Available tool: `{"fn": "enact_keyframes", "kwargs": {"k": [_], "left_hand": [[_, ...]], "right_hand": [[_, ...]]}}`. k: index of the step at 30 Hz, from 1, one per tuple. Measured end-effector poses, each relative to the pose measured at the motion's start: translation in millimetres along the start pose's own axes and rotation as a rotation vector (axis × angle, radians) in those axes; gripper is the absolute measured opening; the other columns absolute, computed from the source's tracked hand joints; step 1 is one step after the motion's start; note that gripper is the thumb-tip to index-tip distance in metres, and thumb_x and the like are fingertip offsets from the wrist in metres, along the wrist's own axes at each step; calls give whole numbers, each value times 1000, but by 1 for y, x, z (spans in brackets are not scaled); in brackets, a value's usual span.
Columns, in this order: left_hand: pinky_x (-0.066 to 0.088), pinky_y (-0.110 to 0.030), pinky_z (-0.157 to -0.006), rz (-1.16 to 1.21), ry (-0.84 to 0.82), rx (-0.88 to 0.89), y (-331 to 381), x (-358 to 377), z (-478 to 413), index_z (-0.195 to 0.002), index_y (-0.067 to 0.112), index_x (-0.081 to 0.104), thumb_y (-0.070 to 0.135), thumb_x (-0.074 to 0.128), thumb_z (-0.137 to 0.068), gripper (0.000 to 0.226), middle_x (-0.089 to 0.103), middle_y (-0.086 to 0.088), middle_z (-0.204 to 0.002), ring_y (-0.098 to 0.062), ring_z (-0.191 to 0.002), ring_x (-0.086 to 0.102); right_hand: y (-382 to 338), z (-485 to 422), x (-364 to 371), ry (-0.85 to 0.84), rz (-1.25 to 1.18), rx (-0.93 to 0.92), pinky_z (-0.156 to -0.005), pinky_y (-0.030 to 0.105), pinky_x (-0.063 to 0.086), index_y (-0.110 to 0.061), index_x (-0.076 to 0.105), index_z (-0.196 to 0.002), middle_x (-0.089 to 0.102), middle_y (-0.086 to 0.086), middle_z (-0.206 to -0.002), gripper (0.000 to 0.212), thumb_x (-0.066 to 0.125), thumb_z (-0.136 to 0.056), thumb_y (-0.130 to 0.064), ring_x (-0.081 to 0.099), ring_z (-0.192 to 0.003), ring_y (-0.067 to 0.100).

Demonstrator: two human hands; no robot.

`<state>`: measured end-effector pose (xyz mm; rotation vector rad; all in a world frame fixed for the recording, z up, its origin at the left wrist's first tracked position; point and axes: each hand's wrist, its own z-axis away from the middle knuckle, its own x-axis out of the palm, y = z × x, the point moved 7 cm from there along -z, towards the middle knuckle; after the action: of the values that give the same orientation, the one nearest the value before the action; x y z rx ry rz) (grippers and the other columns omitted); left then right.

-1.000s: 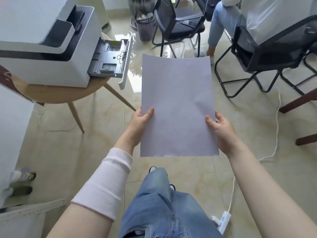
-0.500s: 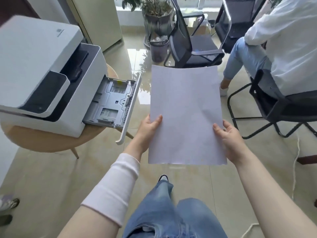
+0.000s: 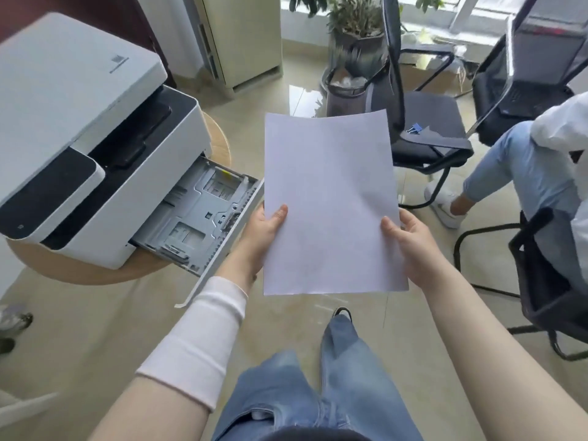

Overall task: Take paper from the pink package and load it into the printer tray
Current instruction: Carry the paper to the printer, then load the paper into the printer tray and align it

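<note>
A white sheet of paper (image 3: pixel 329 202) is held flat in front of me, over the floor. My left hand (image 3: pixel 262 230) grips its left edge and my right hand (image 3: pixel 405 237) grips its right edge, thumbs on top. A white printer (image 3: pixel 79 128) sits at the left on a round wooden table (image 3: pixel 79 272). Its grey paper tray (image 3: pixel 197 214) is pulled out and holds no paper; its front lip nearly touches my left hand. The pink package is not in view.
A black office chair (image 3: pixel 423 122) with a blue binder clip (image 3: pixel 413 128) stands beyond the paper. A seated person (image 3: pixel 525 173) in jeans is at the right on another black chair (image 3: pixel 547 281). A potted plant (image 3: pixel 353 52) and a cream cabinet (image 3: pixel 245 36) stand at the back.
The printer and its open tray have come closer and lower in view, now just left of my left hand. Both hands keep the same grip on the paper.
</note>
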<state>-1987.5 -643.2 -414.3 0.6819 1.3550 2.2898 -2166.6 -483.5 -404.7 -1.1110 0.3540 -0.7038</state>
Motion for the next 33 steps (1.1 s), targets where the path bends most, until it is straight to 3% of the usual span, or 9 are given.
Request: {"fn": "enact_keyframes", "kwargs": {"k": [3,7,13,20,26,28,31,33], "left_hand": [[59,-27,-64,23,76,-4,-2,17,-20,-121,8,52,16,47,-95,27,70,-1,-92,-10,-71,70],[59,-31,-68,75,179,-40,-7,28,-32,-116,13,54,19,47,-95,23,67,-5,-98,-13,-74,70],[50,-48,-91,128,413,-108,-19,0,-30,-125,8,49,21,48,-95,32,61,-15,-120,-32,-107,60],[44,-47,-100,257,589,-117,-28,-48,-10,-120,13,52,19,47,-96,26,61,-8,-121,-26,-113,57],[44,-41,-99,420,711,-155,-51,-78,9,-118,13,53,19,49,-95,24,60,-8,-123,-24,-114,56],[43,-37,-97,462,747,-157,-56,-86,14,-122,9,52,17,47,-96,28,59,-6,-122,-22,-111,56],[41,-36,-100,496,812,-169,-62,-96,19,-122,11,51,19,48,-95,28,58,-2,-123,-19,-112,54],[40,-39,-103,515,851,-193,-70,-105,19,-126,9,49,22,50,-94,35,56,-3,-128,-22,-117,53]], "right_hand": [[-19,-37,-16,-70,63,11,-71,28,56,-23,60,-98,68,1,-97,18,49,-95,-11,69,-72,8],[-30,-77,-24,-170,138,73,-83,40,52,-17,60,-108,69,3,-100,18,49,-94,-12,68,-79,18],[-32,-117,15,-325,281,124,-65,27,55,-13,58,-108,68,1,-91,17,49,-95,-11,67,-66,11],[-24,-145,84,-475,495,186,-81,47,53,-23,64,-95,72,6,-91,13,53,-93,-17,67,-78,29],[-7,-160,140,-607,593,286,-62,31,57,-16,63,-96,72,2,-80,12,53,-93,-11,70,-60,16],[1,-162,156,-647,624,328,-68,35,57,-14,63,-98,71,6,-85,12,52,-93,-10,70,-64,18],[12,-170,175,-674,708,355,-85,49,53,-11,62,-110,69,14,-98,20,55,-91,-14,68,-84,30],[19,-177,188,-696,729,393,-86,47,53,-12,61,-111,69,13,-100,21,56,-91,-16,66,-87,30]]}}
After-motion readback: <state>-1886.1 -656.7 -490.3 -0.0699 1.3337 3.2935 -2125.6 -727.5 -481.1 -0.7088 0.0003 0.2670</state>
